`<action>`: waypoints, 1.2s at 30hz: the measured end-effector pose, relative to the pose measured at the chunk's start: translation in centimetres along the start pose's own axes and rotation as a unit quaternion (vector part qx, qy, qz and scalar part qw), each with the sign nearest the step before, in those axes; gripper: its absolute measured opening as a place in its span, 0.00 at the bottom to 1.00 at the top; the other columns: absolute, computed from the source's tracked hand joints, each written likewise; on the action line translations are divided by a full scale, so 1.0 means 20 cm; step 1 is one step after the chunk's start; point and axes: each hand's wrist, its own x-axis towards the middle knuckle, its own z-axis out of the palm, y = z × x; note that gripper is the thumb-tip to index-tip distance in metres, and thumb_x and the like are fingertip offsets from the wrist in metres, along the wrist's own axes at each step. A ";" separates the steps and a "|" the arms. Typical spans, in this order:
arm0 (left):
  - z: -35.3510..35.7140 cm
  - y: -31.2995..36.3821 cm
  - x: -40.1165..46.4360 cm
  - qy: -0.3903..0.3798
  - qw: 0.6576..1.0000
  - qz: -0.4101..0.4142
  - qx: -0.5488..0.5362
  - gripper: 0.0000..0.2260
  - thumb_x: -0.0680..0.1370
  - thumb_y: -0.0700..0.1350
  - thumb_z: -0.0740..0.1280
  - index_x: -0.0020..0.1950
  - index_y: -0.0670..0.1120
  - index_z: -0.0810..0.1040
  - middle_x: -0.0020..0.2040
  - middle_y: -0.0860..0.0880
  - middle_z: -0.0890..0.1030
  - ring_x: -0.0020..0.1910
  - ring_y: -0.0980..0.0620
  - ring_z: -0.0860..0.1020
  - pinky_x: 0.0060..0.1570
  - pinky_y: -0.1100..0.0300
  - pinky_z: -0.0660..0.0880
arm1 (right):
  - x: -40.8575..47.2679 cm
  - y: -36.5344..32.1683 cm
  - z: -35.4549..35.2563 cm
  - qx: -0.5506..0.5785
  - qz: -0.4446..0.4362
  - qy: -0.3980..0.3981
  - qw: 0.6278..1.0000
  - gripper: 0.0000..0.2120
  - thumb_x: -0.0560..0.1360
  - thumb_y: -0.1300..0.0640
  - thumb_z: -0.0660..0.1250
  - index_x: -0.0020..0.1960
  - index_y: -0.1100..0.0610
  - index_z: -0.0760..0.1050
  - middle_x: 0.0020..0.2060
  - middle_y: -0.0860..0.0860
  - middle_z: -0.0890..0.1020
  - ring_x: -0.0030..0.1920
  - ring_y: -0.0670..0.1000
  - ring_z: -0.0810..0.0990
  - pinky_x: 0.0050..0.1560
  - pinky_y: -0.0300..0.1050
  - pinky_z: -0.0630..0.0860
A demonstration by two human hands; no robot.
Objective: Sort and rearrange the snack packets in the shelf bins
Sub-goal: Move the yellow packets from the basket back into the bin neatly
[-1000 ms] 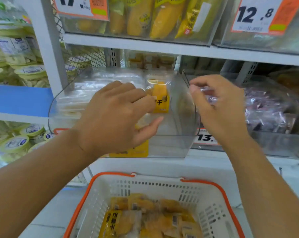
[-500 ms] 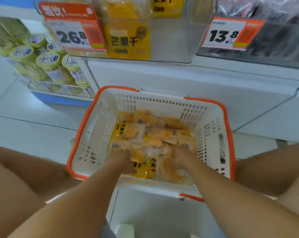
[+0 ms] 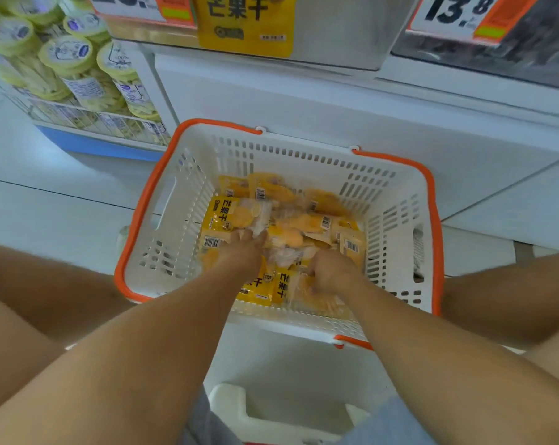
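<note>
Blurrily, both hands' (image 3: pixel 244 252) (image 3: pixel 329 271) grip among basket (image 3: pixel 162 200) packets (image 3: pixel 226 216) is untellable.

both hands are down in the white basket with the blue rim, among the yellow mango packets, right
Not quite: the head view shows the basket has an orange rim, not blue. The rest holds: the left hand and right hand are both down among the yellow mango packets.

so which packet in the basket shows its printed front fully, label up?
The yellow packet at the pile's far left, beside the left hand; the others show barcoded backs or lie partly covered.
</note>
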 end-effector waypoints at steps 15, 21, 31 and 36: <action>-0.10 -0.07 0.04 0.011 0.998 0.014 -0.068 0.40 0.74 0.52 0.74 0.79 0.51 0.56 0.76 0.47 0.61 0.74 0.38 0.62 0.67 0.41 0.69 | -0.06 0.10 -0.46 0.351 0.026 0.255 0.900 0.09 0.78 0.61 0.62 0.39 0.56 0.71 0.39 0.54 0.78 0.41 0.55 0.81 0.43 0.55 0.82; -0.11 0.00 0.05 0.028 0.996 0.059 0.055 0.17 0.77 0.55 0.71 0.62 0.49 0.74 0.59 0.48 0.78 0.60 0.44 0.76 0.65 0.43 0.70 | -0.13 0.04 -0.32 0.457 0.042 0.166 0.873 0.14 0.68 0.60 0.67 0.29 0.56 0.63 0.26 0.53 0.66 0.27 0.52 0.72 0.31 0.44 0.67; -0.02 0.01 0.05 0.048 0.993 0.064 0.089 0.24 0.78 0.48 0.69 0.73 0.50 0.66 0.70 0.46 0.68 0.71 0.38 0.63 0.67 0.45 0.68 | -0.09 0.07 -0.25 0.670 0.189 0.147 0.703 0.05 0.75 0.64 0.65 0.41 0.63 0.75 0.39 0.60 0.80 0.41 0.62 0.84 0.28 0.50 0.82; -0.12 0.01 0.06 0.092 0.995 0.024 0.025 0.10 0.79 0.39 0.62 0.58 0.49 0.73 0.58 0.44 0.77 0.61 0.42 0.71 0.64 0.46 0.66 | -0.08 0.07 -0.17 0.743 0.250 0.139 0.605 0.17 0.75 0.69 0.67 0.63 0.66 0.73 0.44 0.65 0.84 0.40 0.60 0.86 0.33 0.49 0.84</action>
